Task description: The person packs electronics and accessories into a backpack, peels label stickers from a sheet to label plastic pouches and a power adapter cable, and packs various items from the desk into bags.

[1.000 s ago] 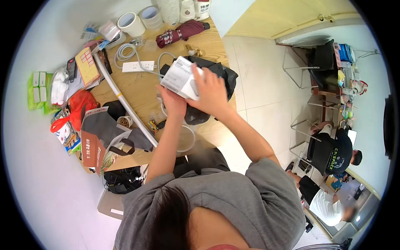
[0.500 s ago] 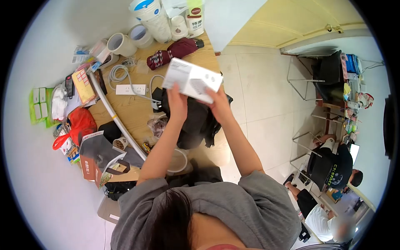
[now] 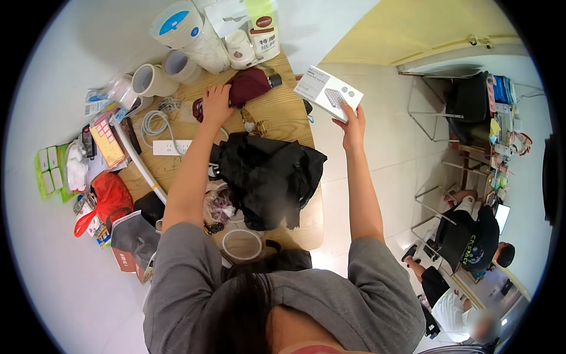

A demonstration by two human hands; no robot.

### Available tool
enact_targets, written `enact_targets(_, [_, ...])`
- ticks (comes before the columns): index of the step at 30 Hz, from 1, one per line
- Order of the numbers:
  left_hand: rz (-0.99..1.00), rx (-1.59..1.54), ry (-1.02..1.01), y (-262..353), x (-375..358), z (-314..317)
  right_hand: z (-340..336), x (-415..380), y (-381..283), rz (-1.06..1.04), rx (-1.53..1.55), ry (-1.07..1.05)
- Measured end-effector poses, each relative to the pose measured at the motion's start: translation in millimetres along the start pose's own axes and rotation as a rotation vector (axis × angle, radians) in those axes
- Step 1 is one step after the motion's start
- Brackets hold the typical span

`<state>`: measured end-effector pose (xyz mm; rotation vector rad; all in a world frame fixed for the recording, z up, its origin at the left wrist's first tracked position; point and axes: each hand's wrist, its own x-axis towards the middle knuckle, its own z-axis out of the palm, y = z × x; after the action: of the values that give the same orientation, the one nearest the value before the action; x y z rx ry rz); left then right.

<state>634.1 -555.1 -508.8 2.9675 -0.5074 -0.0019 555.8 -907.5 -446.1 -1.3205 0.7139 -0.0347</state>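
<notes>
My right hand (image 3: 353, 127) grips a white printed box (image 3: 329, 93) by its lower edge. The box is tilted and held out past the table's right edge, above the floor. My left hand (image 3: 217, 106) has its fingers curled over the patterned end of a folded maroon umbrella (image 3: 250, 86) lying on the table. Just below the umbrella sits a small gold-coloured object (image 3: 254, 125), perhaps a watch. A crumpled black plastic bag (image 3: 271, 177) spreads between my forearms.
A wooden table (image 3: 300, 127) holds a white power strip (image 3: 168, 147), a coiled grey cable (image 3: 154, 125), tape rolls (image 3: 150, 81), stacked paper cups (image 3: 203, 47) and a red bag (image 3: 112, 194). Two people sit at right, one in a black chair (image 3: 445, 236).
My left hand has let go of the white box and moved left onto the umbrella. My right hand has carried the box to the right, beyond the table edge.
</notes>
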Motion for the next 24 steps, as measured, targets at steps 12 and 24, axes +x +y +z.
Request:
enact_targets(12, [0.008, -0.186, 0.291, -43, -76, -52, 110, 81, 61, -0.187, -0.258, -0.449])
enact_targets(24, [0.052, -0.164, 0.224, -56, -56, -91, 124, 53, 64, -0.256, -0.445, -0.311])
